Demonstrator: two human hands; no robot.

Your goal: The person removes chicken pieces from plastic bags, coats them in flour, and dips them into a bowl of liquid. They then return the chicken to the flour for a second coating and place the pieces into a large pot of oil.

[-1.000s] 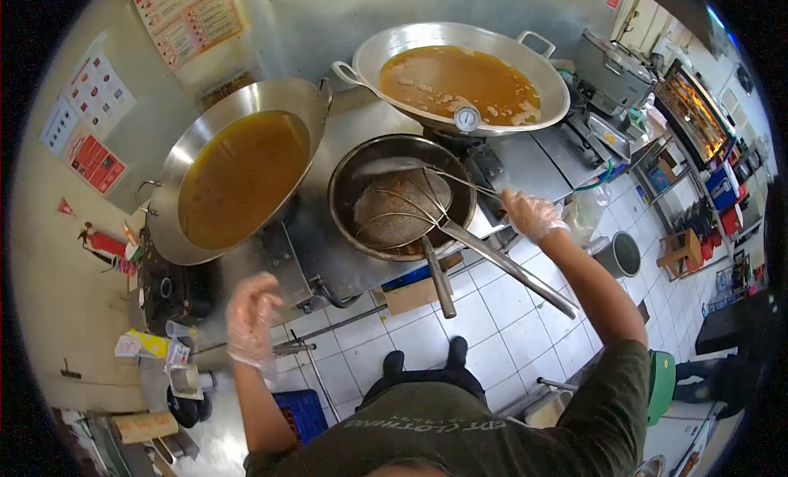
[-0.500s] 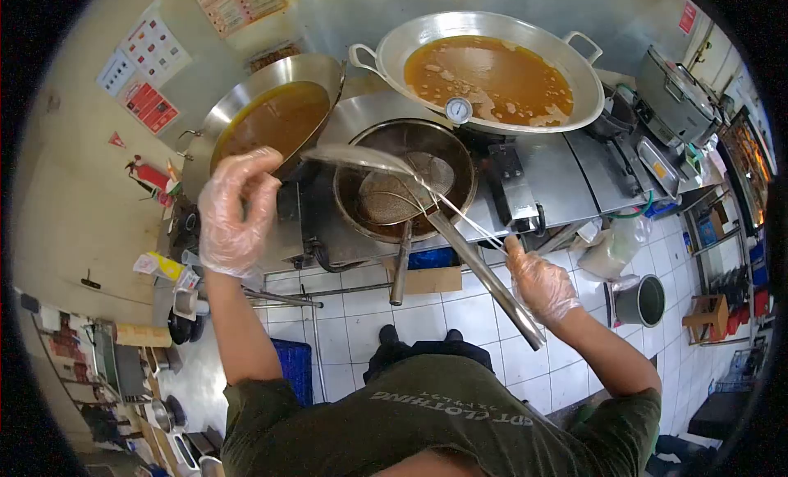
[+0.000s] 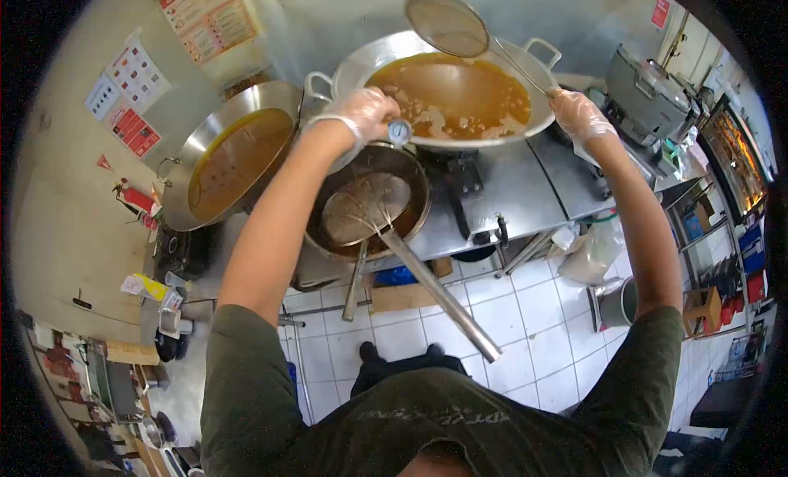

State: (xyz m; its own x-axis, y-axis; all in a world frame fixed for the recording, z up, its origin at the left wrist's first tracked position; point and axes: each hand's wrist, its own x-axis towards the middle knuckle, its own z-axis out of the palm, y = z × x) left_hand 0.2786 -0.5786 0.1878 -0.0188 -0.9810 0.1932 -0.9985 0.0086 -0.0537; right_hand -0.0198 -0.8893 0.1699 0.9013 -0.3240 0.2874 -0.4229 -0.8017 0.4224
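Observation:
My right hand (image 3: 581,114), in a clear plastic glove, is closed on the thin handle of a round mesh skimmer (image 3: 447,24). The skimmer's head is above the far rim of the large two-handled pan (image 3: 349,71), which holds brown oil with pale foam. My left hand (image 3: 365,114), gloved too, is at that pan's near left edge, beside a round dial thermometer (image 3: 400,132). Its fingers are bent, and whether they grip anything is hidden. Below, two long-handled strainers (image 3: 367,206) rest across a dark pot (image 3: 420,181).
A second wide pan (image 3: 187,153) of brown oil stands at the left. A grey lidded appliance (image 3: 648,91) is at the back right. Long strainer handles (image 3: 443,296) stick out over the counter's front edge. A grey bucket (image 3: 616,305) stands on the tiled floor.
The skimmer has risen from over the dark pot to above the big pan, carried by my right hand. My left hand has moved right to the big pan's edge. The camera view has shifted slightly.

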